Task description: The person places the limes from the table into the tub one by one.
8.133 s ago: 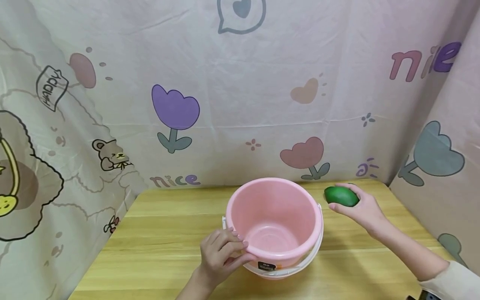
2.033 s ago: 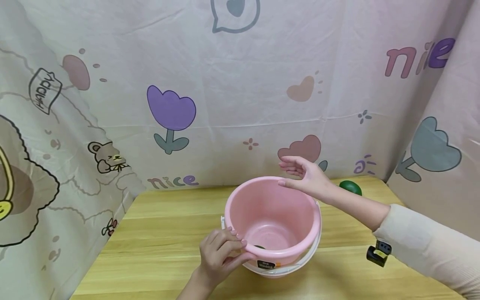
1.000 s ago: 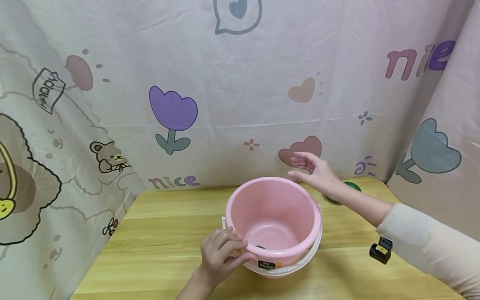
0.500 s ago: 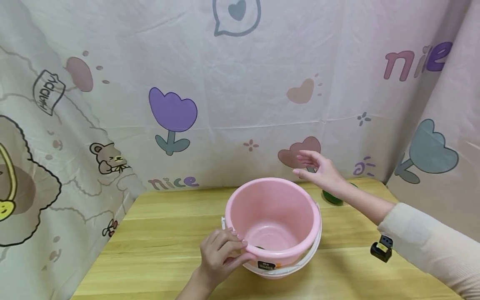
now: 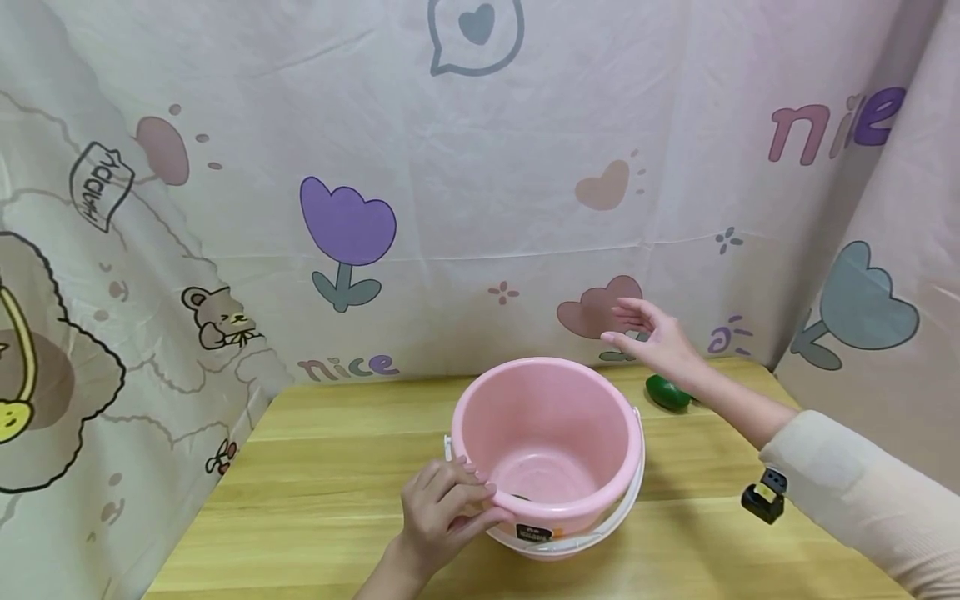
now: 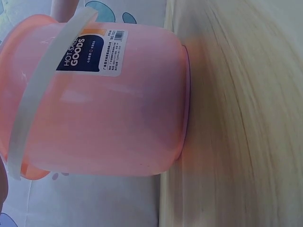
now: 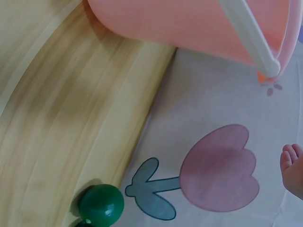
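My left hand (image 5: pixel 442 508) grips the near-left rim of a pink plastic bucket (image 5: pixel 547 400), thumb outside and fingers over the edge. The bucket stands upright with its white handle (image 5: pixel 637 492) hanging down at the front. Just inside the near rim shows a sliver of something dark green (image 5: pixel 519 497); the rest is hidden. My right hand (image 5: pixel 660 342) hovers to the right of the bucket's far rim, fingers relaxed, holding nothing. Below it on the table lies a smooth, dark green oval fruit (image 5: pixel 667 392). In the right wrist view that fruit (image 7: pixel 101 205) is beside a darker object at the bottom edge.
The wooden table (image 5: pixel 337 467) carries the bucket and fruit. A patterned cloth (image 5: pixel 465 167) hangs behind and along both sides. A black device (image 5: pixel 765 496) hangs from my right sleeve. The bucket's label (image 6: pixel 90 52) faces the left wrist camera.
Eight seconds ago my right hand held a green fruit beside the bucket; now that hand is free, and a green sliver shows inside the bucket. Lately it drifts right. The left hand stays put.
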### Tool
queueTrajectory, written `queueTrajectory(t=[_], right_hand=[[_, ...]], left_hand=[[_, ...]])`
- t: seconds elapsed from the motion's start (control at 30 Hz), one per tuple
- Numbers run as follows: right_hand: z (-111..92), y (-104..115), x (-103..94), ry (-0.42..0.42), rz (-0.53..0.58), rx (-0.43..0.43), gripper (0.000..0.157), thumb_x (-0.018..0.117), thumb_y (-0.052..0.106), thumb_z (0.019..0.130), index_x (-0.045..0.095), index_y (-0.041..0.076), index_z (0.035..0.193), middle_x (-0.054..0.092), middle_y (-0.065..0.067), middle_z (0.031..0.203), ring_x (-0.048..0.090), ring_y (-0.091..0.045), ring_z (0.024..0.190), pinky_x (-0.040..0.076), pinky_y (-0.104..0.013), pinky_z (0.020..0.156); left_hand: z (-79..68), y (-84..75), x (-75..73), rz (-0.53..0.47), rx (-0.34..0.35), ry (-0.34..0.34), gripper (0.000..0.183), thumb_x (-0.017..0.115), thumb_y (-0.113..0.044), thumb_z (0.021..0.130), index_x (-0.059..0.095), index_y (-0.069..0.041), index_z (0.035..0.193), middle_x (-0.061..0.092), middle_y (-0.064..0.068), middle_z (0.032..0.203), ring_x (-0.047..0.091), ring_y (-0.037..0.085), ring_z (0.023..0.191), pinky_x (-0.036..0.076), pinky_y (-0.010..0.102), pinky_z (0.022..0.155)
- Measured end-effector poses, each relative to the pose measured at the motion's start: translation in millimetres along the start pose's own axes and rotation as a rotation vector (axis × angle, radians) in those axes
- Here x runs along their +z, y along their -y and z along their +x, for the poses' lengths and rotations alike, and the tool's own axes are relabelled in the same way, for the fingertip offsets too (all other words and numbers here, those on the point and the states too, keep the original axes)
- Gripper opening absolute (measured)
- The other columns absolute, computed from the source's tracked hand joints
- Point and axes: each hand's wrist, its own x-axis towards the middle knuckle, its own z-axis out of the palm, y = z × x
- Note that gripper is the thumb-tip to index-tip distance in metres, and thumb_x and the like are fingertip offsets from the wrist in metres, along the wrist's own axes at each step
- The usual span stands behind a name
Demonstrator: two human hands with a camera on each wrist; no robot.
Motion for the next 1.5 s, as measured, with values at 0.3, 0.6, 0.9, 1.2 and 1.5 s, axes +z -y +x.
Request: queueTrajectory(t=[0.3, 0.6, 0.9, 1.2, 1.5], right_hand=[[0.9, -15.4, -7.6, -0.035, -0.039, 0.009, 0.069, 0.067, 0.032, 0.082, 0.036, 0.001, 0.134, 0.050, -0.018, 0.130, 0.047, -0.036, 0.119, 0.039, -0.047, 0.101], [1.0, -27.1, -15.1, -0.070, -0.067, 0.059, 0.069, 0.066, 0.035, 0.082, 0.036, 0.000, 0.134, 0.049, -0.021, 0.129, 0.048, -0.036, 0.117, 0.042, -0.047, 0.097], [0.9, -43.0, -21.0, -0.080, -0.098, 0.089, 0.074, 0.066, 0.038, 0.081, 0.035, -0.004, 0.134, 0.047, -0.025, 0.129, 0.046, -0.041, 0.118, 0.040, -0.051, 0.098], [-0.5, -58.8, -22.3, -0.076, -0.127, 0.129, 0.076, 0.065, 0.039, 0.082, 0.033, -0.005, 0.134, 0.044, -0.028, 0.130, 0.043, -0.045, 0.119, 0.038, -0.053, 0.099], [-3.9, -72.1, -28.1, -0.082, -0.160, 0.155, 0.078, 0.063, 0.043, 0.083, 0.031, -0.006, 0.135, 0.042, -0.030, 0.132, 0.040, -0.046, 0.120, 0.037, -0.055, 0.100]], left_hand=[[-1.1, 0.9, -0.8, 0.004, 0.005, 0.001, 0.035, 0.073, -0.037, 0.072, 0.064, -0.006, 0.061, 0.057, 0.001, 0.060, 0.052, 0.012, 0.057, 0.053, 0.020, 0.058], [-0.6, 1.6, -0.3, -0.001, 0.007, -0.005, 0.034, 0.073, -0.036, 0.073, 0.064, -0.005, 0.061, 0.057, 0.001, 0.059, 0.053, 0.013, 0.058, 0.053, 0.020, 0.058], [0.0, 2.1, 0.5, 0.000, 0.004, -0.004, 0.035, 0.072, -0.037, 0.073, 0.063, -0.005, 0.061, 0.057, 0.002, 0.060, 0.053, 0.013, 0.058, 0.053, 0.020, 0.058], [-1.2, 1.9, 0.4, 0.001, 0.003, -0.002, 0.035, 0.072, -0.038, 0.072, 0.063, -0.006, 0.061, 0.057, 0.001, 0.059, 0.053, 0.013, 0.058, 0.053, 0.020, 0.058], [-1.7, 0.8, 0.8, 0.004, 0.006, 0.004, 0.035, 0.072, -0.038, 0.072, 0.064, -0.006, 0.061, 0.057, 0.001, 0.060, 0.053, 0.012, 0.058, 0.053, 0.020, 0.059]])
